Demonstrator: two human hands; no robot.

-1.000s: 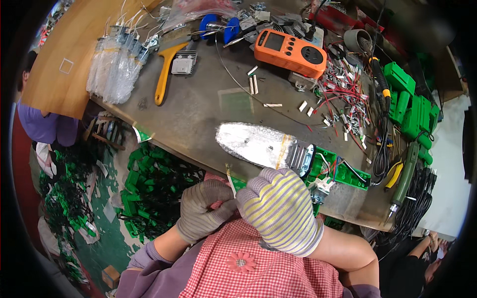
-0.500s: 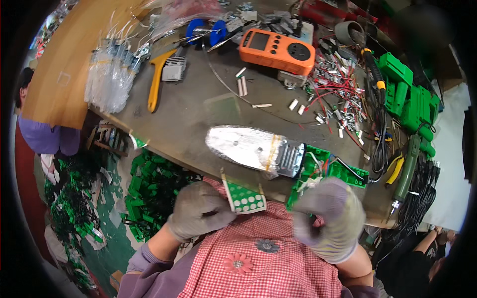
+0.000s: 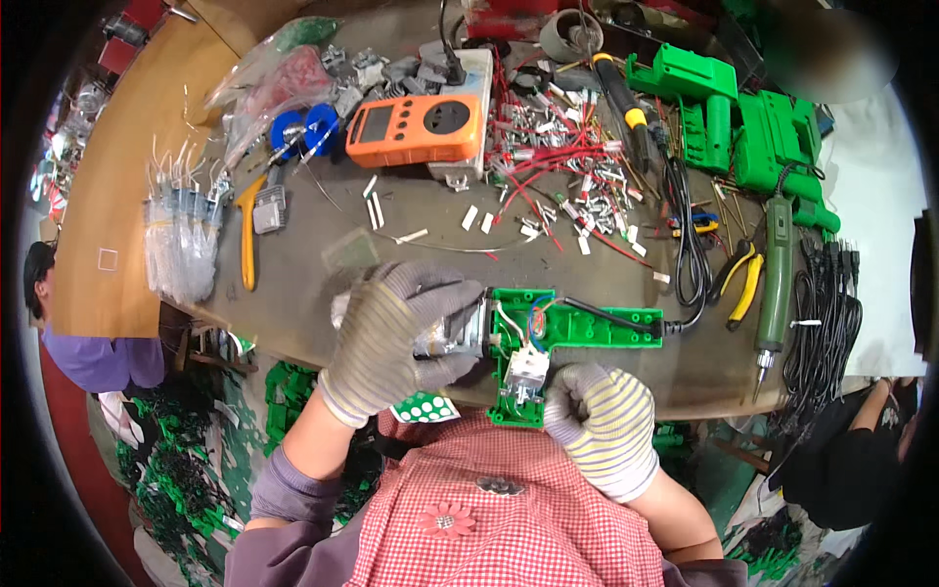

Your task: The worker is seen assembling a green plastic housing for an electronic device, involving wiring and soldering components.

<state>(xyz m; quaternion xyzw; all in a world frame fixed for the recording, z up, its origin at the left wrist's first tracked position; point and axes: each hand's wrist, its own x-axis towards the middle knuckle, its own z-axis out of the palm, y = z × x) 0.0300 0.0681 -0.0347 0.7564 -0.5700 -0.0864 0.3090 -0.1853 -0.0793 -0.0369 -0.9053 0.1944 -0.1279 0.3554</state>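
Observation:
My left hand, in a grey striped glove, wraps over a silver foil-wrapped part with a grey metal end. That end meets an open green plastic housing half, which lies at the table's front edge. Coloured wires and a white switch-like block sit inside the housing, and a black cord runs along its handle. My right hand, gloved too, is curled closed against the housing's lower right side; its fingertips are partly hidden. A green sheet with white dots shows below my left hand.
An orange meter stands at the back. Red-wired small parts are heaped beside it. To the right lie yellow-handled pliers, a green electric screwdriver, green housings and black cords. A yellow-handled tool lies left.
My left hand has moved from beside the dotted sheet onto the foil-wrapped part. My right hand has shifted off the wires to the housing's side, uncovering the white block. The view has shifted too.

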